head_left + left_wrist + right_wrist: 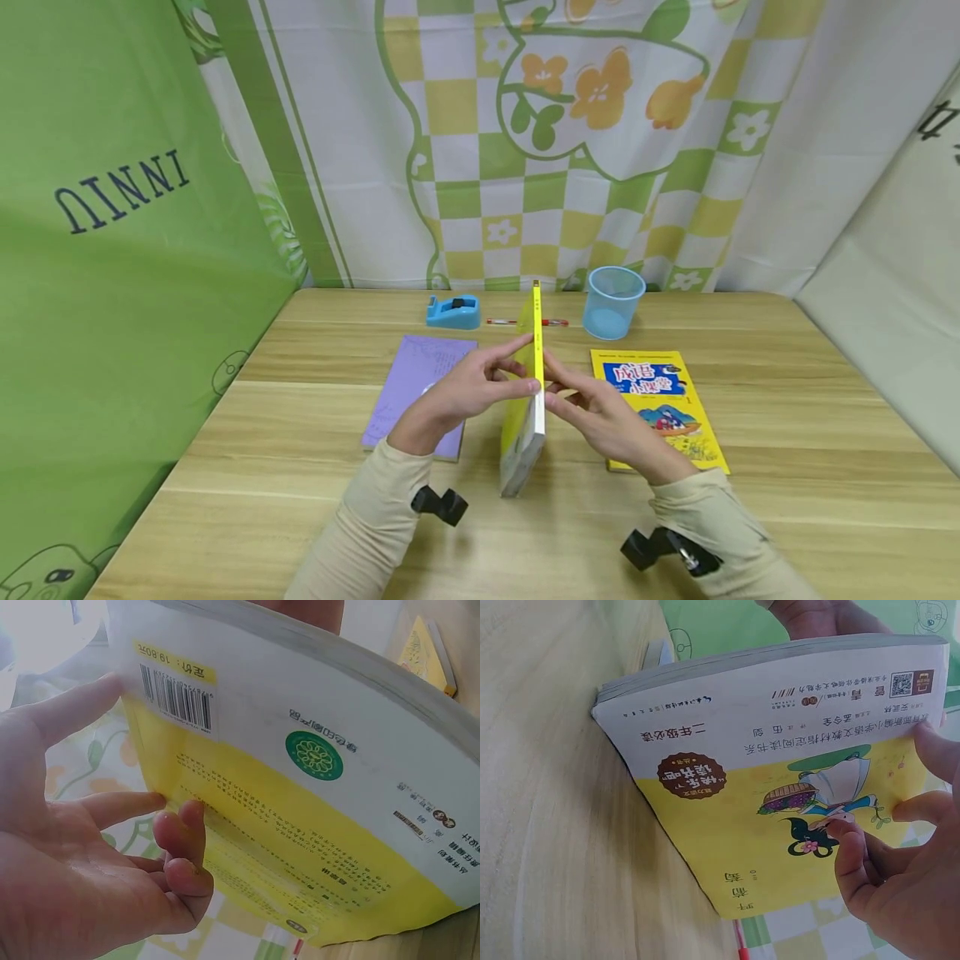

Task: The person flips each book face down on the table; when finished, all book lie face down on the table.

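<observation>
A yellow and white book [534, 392] stands on its long edge on the table, spine up. My left hand [468, 383] is at its left side; outstretched thumb and index tips touch the back cover [247, 817] near the spine, other fingers loosely bent. From the right, my right hand [600, 412] touches the front cover [705, 847] with thumb and fingers near the spine. The cover shows a drawn figure with a basket; the back has a barcode. A purple book [408, 383] lies left of the left hand, and another yellow book [667, 425] lies partly beneath the right forearm in view.
Toward the back of the wooden table [262, 467] are a blue tape dispenser [453, 312], a red pen [555, 322] partly behind the upright book, and a blue mesh cup [613, 304]. Patterned curtains [525, 192] hang along the far edge, with green cloth [112, 292] at left.
</observation>
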Demonstrator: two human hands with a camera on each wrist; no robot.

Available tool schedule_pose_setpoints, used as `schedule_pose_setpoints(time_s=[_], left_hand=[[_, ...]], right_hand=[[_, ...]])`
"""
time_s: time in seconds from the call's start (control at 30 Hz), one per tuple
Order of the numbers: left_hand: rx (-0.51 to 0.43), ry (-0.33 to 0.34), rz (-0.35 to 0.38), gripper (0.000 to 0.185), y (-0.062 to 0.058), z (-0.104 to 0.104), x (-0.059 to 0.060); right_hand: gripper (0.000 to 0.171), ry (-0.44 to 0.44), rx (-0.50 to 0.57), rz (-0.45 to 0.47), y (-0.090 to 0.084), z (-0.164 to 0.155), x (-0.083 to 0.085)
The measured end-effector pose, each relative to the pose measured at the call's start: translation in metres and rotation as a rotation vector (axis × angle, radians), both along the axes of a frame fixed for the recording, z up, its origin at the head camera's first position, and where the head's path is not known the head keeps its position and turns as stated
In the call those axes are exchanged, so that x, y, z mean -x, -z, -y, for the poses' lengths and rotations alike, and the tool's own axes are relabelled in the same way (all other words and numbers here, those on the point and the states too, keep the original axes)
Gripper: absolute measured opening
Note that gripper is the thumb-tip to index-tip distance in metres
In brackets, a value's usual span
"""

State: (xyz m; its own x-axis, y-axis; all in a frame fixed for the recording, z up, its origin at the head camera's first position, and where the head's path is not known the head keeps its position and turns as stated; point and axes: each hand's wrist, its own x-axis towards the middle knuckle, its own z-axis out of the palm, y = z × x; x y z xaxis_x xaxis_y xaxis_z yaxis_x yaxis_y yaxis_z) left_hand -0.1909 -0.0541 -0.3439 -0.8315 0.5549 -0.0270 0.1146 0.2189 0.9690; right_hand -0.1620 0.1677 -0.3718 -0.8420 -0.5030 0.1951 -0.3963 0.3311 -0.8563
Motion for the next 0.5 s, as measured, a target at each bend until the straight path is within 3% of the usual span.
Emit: schedule_pose_setpoints(time_s=[0.5], left_hand=[[0.011, -0.002, -0.004, 0.070, 0.0028, -0.0010, 0.0021]], right_hand=[[0.059, -0.023, 0.056, 0.023, 0.0025, 0.0008, 0.0019]])
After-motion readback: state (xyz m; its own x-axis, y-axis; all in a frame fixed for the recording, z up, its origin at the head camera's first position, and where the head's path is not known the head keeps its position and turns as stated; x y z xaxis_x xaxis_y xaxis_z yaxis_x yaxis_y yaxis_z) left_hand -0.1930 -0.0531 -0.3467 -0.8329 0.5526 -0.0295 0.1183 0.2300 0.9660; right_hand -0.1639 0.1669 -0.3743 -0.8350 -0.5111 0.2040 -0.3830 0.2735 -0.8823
